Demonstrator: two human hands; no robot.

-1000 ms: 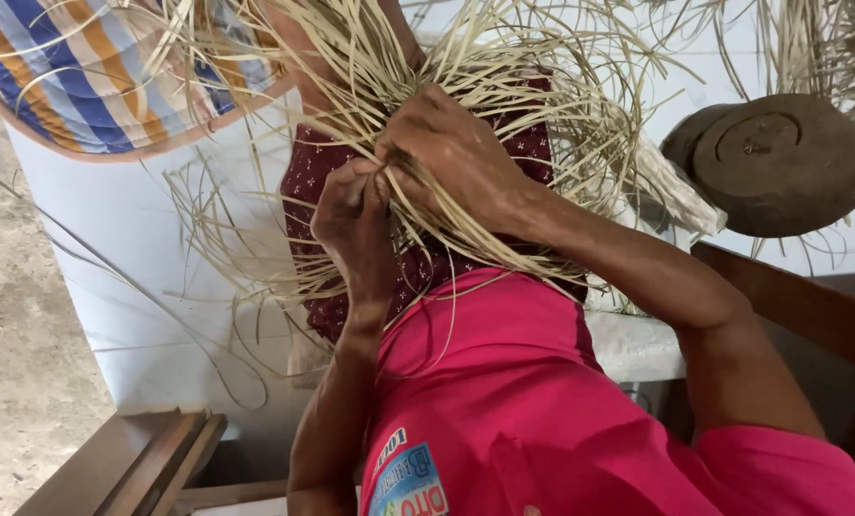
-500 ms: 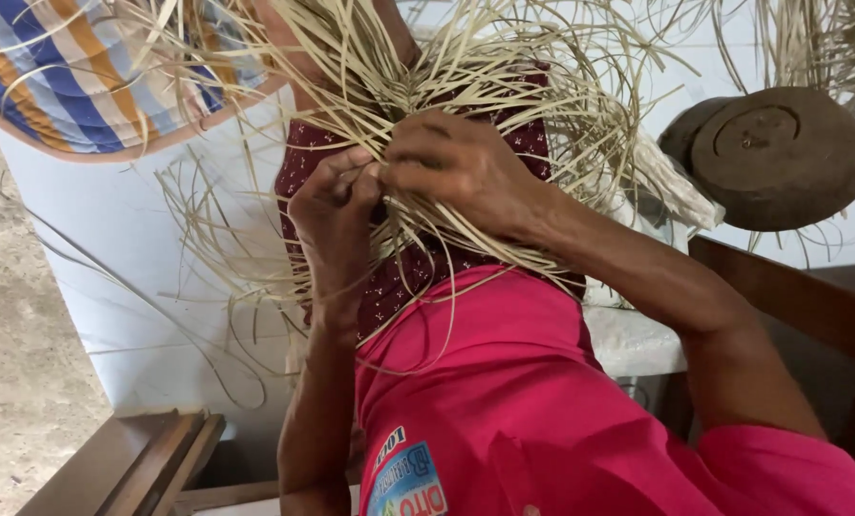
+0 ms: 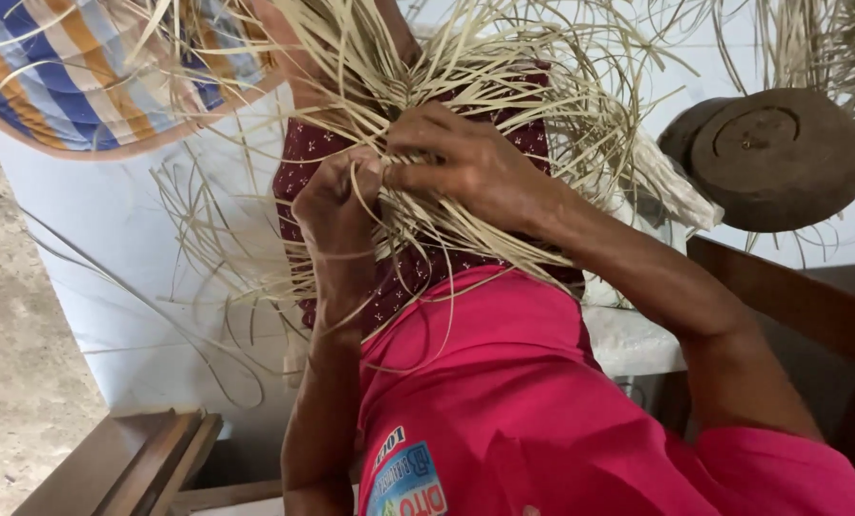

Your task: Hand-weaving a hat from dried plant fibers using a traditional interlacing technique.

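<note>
Above, both hands work a bundle of pale straw strips [image 3: 465,105] over the lap: left hand [image 3: 336,205] fisted around strands, right hand [image 3: 470,162] pinching strands just beside it, near a dark round wooden block [image 3: 781,158].

Pale tan straw strips [image 3: 465,57] — pink shirt [image 3: 504,401], maroon dotted cloth [image 3: 303,158], blue-orange striped fabric [image 3: 74,86].

Passage above and beside the hands is blocked by tangled straw strips [image 3: 504,86]; the right is crowded by a round wooden block [image 3: 781,158].
</note>
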